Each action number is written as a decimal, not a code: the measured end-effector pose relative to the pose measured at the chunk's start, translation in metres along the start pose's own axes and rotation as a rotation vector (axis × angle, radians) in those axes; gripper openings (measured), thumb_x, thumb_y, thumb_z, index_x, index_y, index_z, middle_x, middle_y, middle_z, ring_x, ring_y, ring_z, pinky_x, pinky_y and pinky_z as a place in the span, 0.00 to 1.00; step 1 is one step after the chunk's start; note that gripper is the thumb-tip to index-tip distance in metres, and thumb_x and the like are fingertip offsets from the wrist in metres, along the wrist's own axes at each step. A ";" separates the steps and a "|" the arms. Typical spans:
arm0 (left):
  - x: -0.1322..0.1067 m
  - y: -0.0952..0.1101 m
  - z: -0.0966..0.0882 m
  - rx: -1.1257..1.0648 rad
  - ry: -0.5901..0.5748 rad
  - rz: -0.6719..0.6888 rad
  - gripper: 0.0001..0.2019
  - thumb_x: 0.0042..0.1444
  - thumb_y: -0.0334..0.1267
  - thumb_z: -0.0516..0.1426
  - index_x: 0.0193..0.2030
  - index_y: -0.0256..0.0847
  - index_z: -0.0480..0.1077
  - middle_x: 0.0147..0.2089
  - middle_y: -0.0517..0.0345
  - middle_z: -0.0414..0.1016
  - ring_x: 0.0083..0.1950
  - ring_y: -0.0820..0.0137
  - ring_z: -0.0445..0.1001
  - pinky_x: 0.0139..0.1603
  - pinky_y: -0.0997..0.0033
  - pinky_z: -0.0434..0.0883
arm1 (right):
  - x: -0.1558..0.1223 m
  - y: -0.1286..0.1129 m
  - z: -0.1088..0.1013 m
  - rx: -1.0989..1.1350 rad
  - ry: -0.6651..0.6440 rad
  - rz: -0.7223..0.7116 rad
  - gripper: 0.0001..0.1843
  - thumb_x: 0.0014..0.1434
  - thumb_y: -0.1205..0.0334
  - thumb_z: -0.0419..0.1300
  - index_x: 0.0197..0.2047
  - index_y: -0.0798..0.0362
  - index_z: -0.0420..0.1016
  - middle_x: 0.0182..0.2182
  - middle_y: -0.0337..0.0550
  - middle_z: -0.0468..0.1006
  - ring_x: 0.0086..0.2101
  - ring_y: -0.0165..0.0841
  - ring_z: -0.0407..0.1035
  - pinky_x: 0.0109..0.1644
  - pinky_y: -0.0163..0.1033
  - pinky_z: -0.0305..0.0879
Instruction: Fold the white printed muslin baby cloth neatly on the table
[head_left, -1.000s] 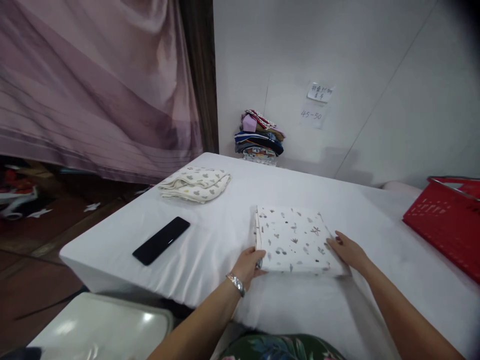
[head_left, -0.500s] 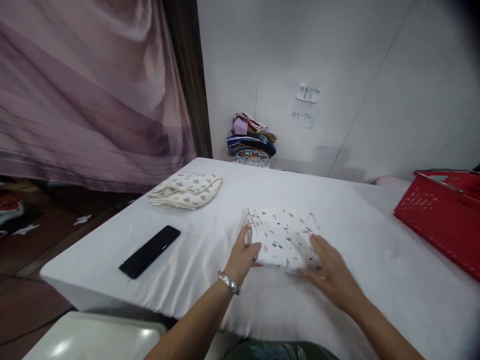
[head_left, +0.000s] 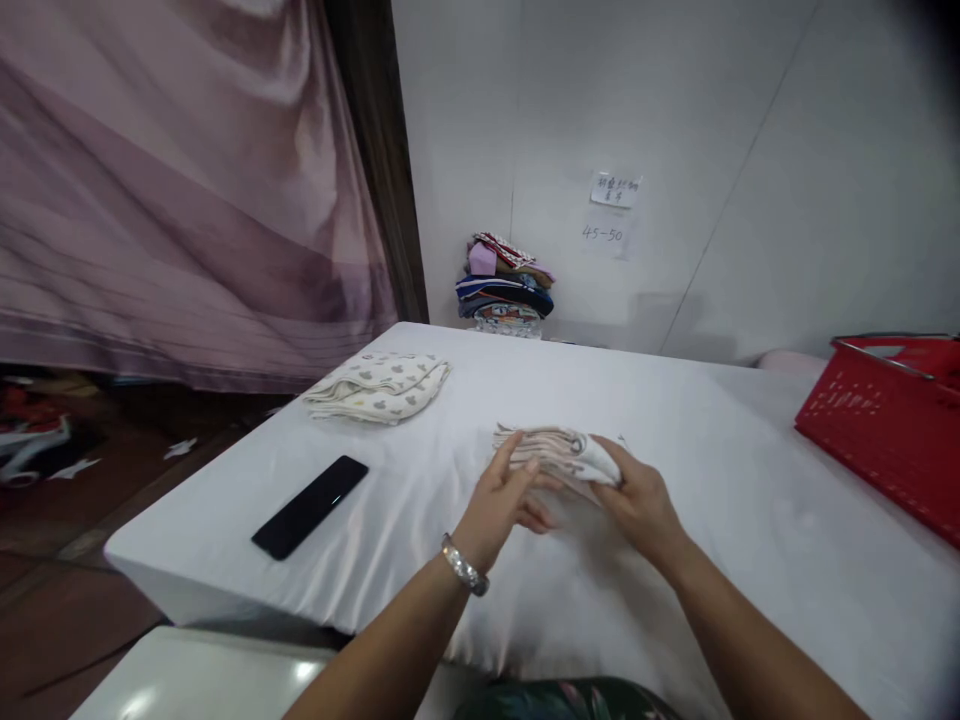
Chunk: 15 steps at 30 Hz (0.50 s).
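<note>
A white cloth with a small grey print (head_left: 559,450) is folded into a thick bundle, its layered edges facing me. My right hand (head_left: 637,495) is closed around the bundle's right end, thumb below and fingers over the top. At the left end, my left hand (head_left: 506,500) has its fingers apart. Its index finger and thumb are against or very close to the layers, and the lower fingers extend beneath them. A silver bracelet (head_left: 465,565) circles the left wrist. The underside of the bundle is hidden.
On the white-covered table (head_left: 720,440) lie another folded printed cloth (head_left: 382,387) at the back left and a black phone (head_left: 311,507). A red basket (head_left: 885,435) stands at the right. Behind the table are stacked folded fabrics (head_left: 506,285); a white stool (head_left: 195,675) is front left.
The cloth was a flat rectangle with its printed face up; now it is folded smaller and tilted. My right hand has taken hold of its right end, and my left hand's fingers have spread.
</note>
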<state>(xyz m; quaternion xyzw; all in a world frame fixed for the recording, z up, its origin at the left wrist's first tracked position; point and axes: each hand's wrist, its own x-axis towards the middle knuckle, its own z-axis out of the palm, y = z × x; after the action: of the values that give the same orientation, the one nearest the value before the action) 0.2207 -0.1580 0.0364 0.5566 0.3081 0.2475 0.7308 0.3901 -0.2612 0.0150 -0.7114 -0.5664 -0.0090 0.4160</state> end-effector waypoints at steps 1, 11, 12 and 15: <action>0.001 -0.005 -0.009 0.073 0.049 0.072 0.36 0.53 0.51 0.54 0.65 0.45 0.44 0.37 0.54 0.73 0.24 0.72 0.72 0.27 0.68 0.71 | 0.005 -0.002 -0.012 0.049 -0.011 0.036 0.24 0.52 0.65 0.53 0.54 0.49 0.67 0.45 0.41 0.75 0.43 0.37 0.71 0.46 0.40 0.67; 0.027 -0.057 -0.060 0.528 0.022 0.391 0.52 0.43 0.45 0.63 0.67 0.46 0.32 0.68 0.45 0.46 0.68 0.59 0.44 0.65 0.51 0.49 | 0.028 -0.022 -0.100 0.437 -0.102 0.280 0.22 0.49 0.55 0.63 0.48 0.53 0.71 0.41 0.46 0.77 0.40 0.41 0.71 0.42 0.40 0.68; 0.025 -0.053 -0.057 0.498 -0.014 0.427 0.53 0.43 0.44 0.64 0.67 0.45 0.31 0.68 0.45 0.47 0.68 0.60 0.46 0.66 0.52 0.49 | 0.028 -0.022 -0.105 0.496 -0.108 0.317 0.23 0.48 0.56 0.64 0.48 0.53 0.71 0.40 0.46 0.77 0.40 0.41 0.71 0.40 0.40 0.69; 0.013 -0.033 -0.045 0.357 -0.098 0.541 0.48 0.43 0.43 0.63 0.67 0.44 0.39 0.66 0.46 0.53 0.65 0.60 0.55 0.64 0.56 0.55 | 0.029 -0.022 -0.123 0.652 -0.143 0.436 0.25 0.44 0.57 0.67 0.47 0.52 0.72 0.35 0.46 0.78 0.33 0.40 0.73 0.33 0.39 0.70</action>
<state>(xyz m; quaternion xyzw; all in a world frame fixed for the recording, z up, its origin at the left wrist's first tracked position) 0.1981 -0.1277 -0.0067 0.7488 0.1520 0.3477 0.5433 0.4390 -0.3117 0.1228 -0.6445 -0.4028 0.3091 0.5717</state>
